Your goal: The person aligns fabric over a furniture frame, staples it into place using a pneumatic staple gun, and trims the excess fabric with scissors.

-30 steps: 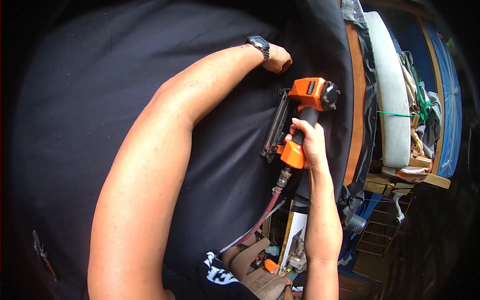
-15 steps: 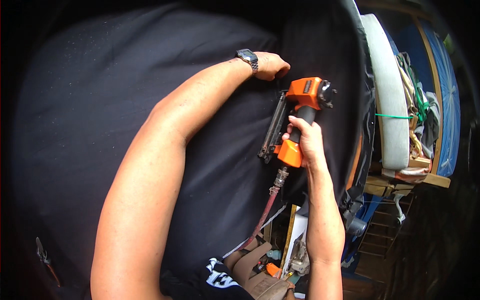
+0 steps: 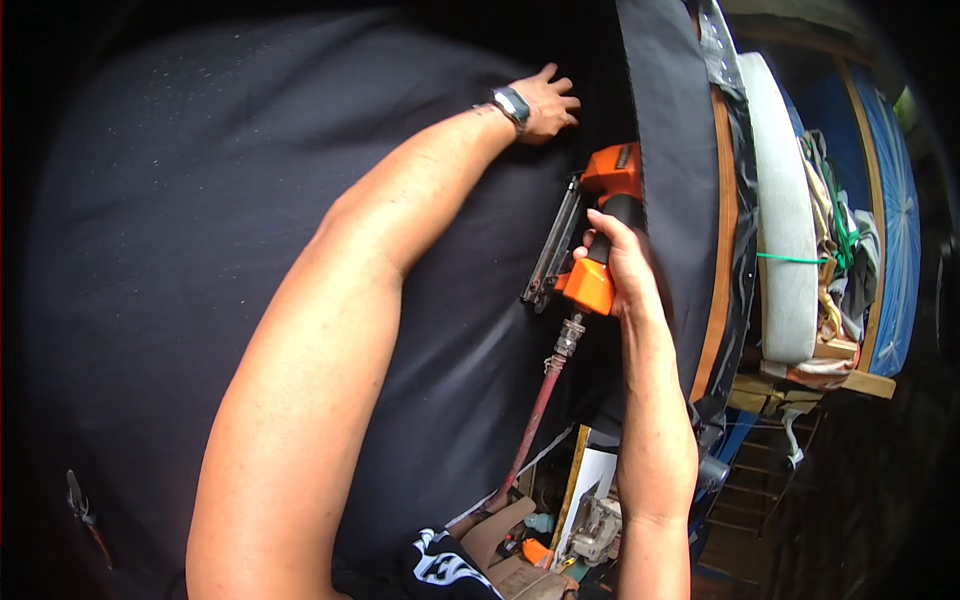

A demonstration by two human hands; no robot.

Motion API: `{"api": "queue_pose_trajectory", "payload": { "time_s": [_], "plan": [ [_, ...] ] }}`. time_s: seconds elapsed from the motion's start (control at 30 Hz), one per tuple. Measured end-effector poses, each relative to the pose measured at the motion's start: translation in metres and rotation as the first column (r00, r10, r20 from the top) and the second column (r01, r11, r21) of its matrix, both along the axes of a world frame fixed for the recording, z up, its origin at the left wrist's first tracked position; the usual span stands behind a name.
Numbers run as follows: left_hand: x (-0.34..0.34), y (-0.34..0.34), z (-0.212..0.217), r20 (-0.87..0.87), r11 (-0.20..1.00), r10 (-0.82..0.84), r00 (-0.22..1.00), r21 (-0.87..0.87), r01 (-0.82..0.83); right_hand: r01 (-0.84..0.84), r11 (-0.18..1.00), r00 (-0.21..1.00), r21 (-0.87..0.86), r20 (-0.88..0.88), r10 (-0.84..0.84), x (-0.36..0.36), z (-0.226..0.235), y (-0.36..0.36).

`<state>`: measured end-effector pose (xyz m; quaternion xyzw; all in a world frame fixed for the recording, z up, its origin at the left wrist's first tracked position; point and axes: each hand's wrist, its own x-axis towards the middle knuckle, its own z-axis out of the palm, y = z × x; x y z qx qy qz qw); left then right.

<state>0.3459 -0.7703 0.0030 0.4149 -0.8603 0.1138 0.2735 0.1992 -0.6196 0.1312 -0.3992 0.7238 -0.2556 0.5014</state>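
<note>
Black fabric point(image 3: 250, 230) covers nearly the whole view, stretched smooth over a large upholstered piece and speckled with pale dust near the top. The left hand point(image 3: 545, 103) reaches far up along it, palm down, fingers spread and pressed flat on the cloth close to a dark fold; it grips nothing. A wristwatch point(image 3: 511, 104) with a dark band sits on that wrist.

The right hand point(image 3: 622, 265) is closed around the black handle of an orange pneumatic stapler point(image 3: 592, 240), fingers wrapped tight. The tool lies against the fabric just below and to the right of the left hand, its long dark magazine running down its left side and its orange head pointing up, partly hidden behind a hanging strip of black cloth point(image 3: 670, 170). A reddish air hose point(image 3: 535, 415) joins the tool's lower end through a metal coupling and runs down toward the clutter at the bottom edge.

To the right of the black strip, a curved wooden frame edge point(image 3: 722, 230) shows, and beside it a white foam cushion point(image 3: 785, 200) stands on end. Further right hang a blue tarp point(image 3: 895, 220) and a tangle of rags and green cord point(image 3: 835, 215).
</note>
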Motion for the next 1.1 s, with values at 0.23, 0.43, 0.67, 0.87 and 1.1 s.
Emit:
{"api": "queue_pose_trajectory", "payload": {
  "time_s": [0.23, 0.43, 0.67, 0.87, 1.1],
  "plan": [
    [-0.004, -0.004, 0.017, -0.035, 0.972, 0.112, 0.993, 0.210, -0.102, -0.070, 0.987, 0.993, -0.144, -0.105, 0.055, 0.019, 0.010, -0.029],
    [0.043, -0.016, 0.034, -0.127, 0.806, 0.175, 0.976, 0.589, -0.068, -0.035, 0.998, 0.993, -0.046, -0.118, 0.029, 0.031, 0.003, -0.036],
    [0.100, -0.007, 0.039, -0.143, 0.602, 0.227, 0.963, 0.798, -0.024, -0.083, 0.982, 0.992, -0.168, -0.105, 0.066, 0.022, 0.015, -0.050],
    [0.099, -0.010, 0.030, -0.170, 0.591, 0.258, 0.951, 0.806, -0.016, -0.142, 0.983, 0.983, -0.119, -0.131, 0.126, 0.030, 0.011, -0.074],
    [0.104, 0.004, 0.037, -0.145, 0.653, 0.239, 0.960, 0.755, -0.048, -0.090, 0.994, 0.986, -0.063, -0.148, 0.080, 0.037, 0.005, -0.082]
  ]
}}
